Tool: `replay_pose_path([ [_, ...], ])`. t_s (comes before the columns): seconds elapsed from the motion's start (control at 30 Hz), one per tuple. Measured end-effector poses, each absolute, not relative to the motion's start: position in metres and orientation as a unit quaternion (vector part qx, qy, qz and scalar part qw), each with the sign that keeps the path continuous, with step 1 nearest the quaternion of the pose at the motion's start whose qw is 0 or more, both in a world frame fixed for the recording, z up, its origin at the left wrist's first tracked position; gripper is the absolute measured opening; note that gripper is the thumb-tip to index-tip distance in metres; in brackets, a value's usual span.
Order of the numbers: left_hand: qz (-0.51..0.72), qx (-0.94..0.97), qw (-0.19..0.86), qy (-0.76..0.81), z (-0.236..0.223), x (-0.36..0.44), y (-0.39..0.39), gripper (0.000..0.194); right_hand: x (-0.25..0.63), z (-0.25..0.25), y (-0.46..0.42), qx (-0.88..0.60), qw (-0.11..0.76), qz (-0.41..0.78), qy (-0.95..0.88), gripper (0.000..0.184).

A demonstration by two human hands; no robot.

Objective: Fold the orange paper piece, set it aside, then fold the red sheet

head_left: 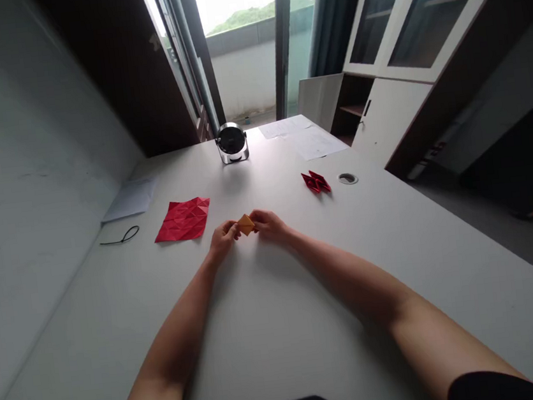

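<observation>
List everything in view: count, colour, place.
Table: one, white, centre
Folded paper: one, orange, mid-table
Creased sheet: one, red, left
Red pieces: count unclear, red, right
Cord: one, black, left
Round device: one, black-silver, far end
Papers: several, white, left and far right
Hole: one, pale-rimmed, right
Cabinet: one, white, right
Window: one, dark-framed, behind
Wall: one, pale, left
Left hand: one, bare, holding folded paper
Right hand: one, bare, holding folded paper
Forearms: two, bare, foreground
Sleeve: one, black, bottom-right

A round black device (231, 141) stands near loose papers (320, 144).
</observation>
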State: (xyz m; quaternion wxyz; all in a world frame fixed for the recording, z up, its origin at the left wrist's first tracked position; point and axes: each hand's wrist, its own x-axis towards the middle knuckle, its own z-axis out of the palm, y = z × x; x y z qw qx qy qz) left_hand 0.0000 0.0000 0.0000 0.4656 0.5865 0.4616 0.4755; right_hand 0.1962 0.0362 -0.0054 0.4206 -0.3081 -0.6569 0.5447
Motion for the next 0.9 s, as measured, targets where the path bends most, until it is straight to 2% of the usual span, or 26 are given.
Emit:
replay_pose_path([
  [0.17,0.494,0.594,0.425,0.471,0.002,-0.001,-0.001,0.025,0.2,0.004,0.03,-0.313,0.393,0.527,-0.686,0.023],
  [0.3,0.476,0.629,0.348,0.507,0.01,0.001,-0.007,0.023,0.202,0.01,0.027,-0.336,0.404,0.468,-0.711,0.035],
  [0.4,0.449,0.674,0.272,0.52,0.017,0.005,-0.012,0.02,0.2,0.008,0.027,-0.354,0.406,0.395,-0.744,0.029],
  [0.5,0.46,0.679,0.247,0.517,0.021,0.007,-0.015,0.02,0.197,0.007,0.026,-0.371,0.401,0.328,-0.771,0.022],
  [0.67,0.471,0.669,0.252,0.517,0.021,0.007,-0.015,0.02,0.199,0.008,0.025,-0.393,0.392,0.311,-0.771,0.019],
  [0.9,0.456,0.702,0.196,0.511,0.028,0.01,-0.019,0.01,0.201,0.013,0.019,-0.349,0.371,0.25,-0.823,0.019],
])
